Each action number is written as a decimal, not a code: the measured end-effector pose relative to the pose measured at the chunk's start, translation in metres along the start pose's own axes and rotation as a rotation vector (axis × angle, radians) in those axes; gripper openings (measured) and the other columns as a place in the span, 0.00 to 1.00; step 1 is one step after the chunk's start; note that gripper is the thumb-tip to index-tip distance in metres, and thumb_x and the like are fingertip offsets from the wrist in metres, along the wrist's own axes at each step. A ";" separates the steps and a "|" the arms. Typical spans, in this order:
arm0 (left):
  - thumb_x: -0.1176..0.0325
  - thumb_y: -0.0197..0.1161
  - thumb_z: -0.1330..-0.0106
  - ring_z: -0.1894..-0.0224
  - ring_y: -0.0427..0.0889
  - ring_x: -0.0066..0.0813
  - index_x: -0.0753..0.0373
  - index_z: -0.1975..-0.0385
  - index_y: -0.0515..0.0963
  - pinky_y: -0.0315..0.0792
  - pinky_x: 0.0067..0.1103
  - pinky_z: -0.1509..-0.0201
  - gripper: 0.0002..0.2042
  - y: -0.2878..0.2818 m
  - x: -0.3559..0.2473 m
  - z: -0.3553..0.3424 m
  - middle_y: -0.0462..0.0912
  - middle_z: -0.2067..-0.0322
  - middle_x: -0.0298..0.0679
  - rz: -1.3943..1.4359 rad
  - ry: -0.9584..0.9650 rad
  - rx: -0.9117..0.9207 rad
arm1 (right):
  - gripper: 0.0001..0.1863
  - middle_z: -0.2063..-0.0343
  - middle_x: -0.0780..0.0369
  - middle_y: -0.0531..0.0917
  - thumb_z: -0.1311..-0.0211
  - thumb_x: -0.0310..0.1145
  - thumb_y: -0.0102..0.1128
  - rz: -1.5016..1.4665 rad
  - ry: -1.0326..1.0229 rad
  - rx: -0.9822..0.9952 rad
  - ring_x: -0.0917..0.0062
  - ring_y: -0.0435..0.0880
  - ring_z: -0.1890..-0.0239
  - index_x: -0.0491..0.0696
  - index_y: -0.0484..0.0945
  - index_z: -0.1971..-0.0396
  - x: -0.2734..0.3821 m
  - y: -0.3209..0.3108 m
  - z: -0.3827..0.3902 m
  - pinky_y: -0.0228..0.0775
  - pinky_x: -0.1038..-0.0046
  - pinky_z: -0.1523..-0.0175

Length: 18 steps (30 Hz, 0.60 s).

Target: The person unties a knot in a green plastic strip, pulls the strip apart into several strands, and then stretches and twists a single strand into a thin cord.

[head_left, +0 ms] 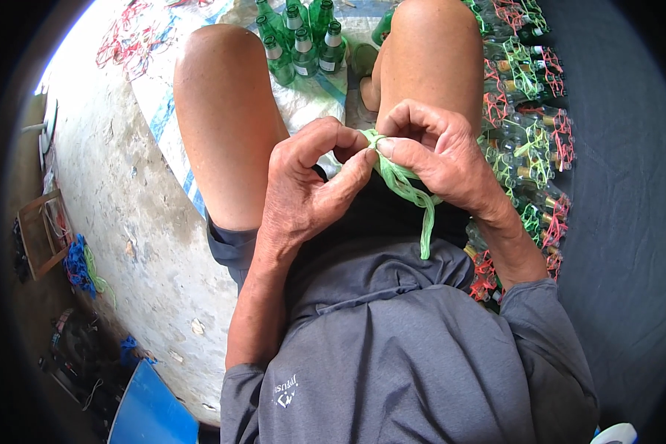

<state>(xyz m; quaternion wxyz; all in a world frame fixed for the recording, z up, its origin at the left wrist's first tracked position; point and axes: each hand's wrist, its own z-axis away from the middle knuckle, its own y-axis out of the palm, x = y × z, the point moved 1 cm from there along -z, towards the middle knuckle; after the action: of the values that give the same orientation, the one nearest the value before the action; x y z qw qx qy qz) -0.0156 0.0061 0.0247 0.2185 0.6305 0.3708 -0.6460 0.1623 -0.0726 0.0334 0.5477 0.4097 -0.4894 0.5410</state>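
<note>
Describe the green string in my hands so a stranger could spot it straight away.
Start at the two bare knees, then look down to the left hand and right hand meeting below. Pinched between them is a pale green string, one end dangling; unlike the strings around the right-side bottles, it is hand-held.

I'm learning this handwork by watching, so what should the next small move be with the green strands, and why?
I'd probably draw the strands gently apart to snug the crossing: the left hand and right hand both pinch the light-green strands where they bunch like a knot, and a tail hangs loose below.
</note>
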 end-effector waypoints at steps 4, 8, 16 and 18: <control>0.80 0.68 0.44 0.71 0.79 0.23 0.68 0.72 0.80 0.72 0.20 0.64 0.03 -0.001 0.000 0.000 0.81 0.74 0.37 0.041 0.061 -0.039 | 0.08 0.75 0.67 0.80 0.35 0.29 0.63 -0.415 0.171 -0.003 0.88 0.78 0.74 0.40 0.79 0.63 0.002 0.002 -0.001 0.72 0.83 0.69; 0.81 0.67 0.44 0.71 0.78 0.22 0.68 0.71 0.80 0.72 0.19 0.64 0.03 0.003 0.001 0.001 0.81 0.74 0.37 0.074 0.100 -0.099 | 0.07 0.70 0.67 0.80 0.35 0.28 0.59 -0.605 0.257 -0.068 0.89 0.76 0.71 0.41 0.78 0.62 0.003 0.004 0.001 0.69 0.85 0.66; 0.79 0.68 0.45 0.73 0.77 0.22 0.68 0.71 0.80 0.72 0.19 0.65 0.05 0.008 0.009 0.001 0.80 0.75 0.36 0.073 0.068 -0.074 | 0.08 0.74 0.66 0.81 0.36 0.29 0.64 -0.224 0.150 -0.018 0.88 0.79 0.73 0.40 0.78 0.63 0.009 0.005 0.003 0.73 0.82 0.68; 0.78 0.68 0.45 0.73 0.77 0.22 0.68 0.71 0.79 0.72 0.20 0.65 0.05 0.009 0.009 0.001 0.80 0.76 0.36 0.055 0.076 -0.060 | 0.08 0.74 0.65 0.82 0.38 0.29 0.64 0.027 0.044 -0.076 0.85 0.81 0.70 0.39 0.79 0.65 0.008 0.006 0.003 0.75 0.79 0.64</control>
<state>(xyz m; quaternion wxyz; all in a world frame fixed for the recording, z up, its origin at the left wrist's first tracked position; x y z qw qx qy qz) -0.0110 0.0016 0.0140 0.2407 0.6576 0.3806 -0.6039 0.1553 -0.0740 0.0413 0.5659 0.3701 -0.5031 0.5382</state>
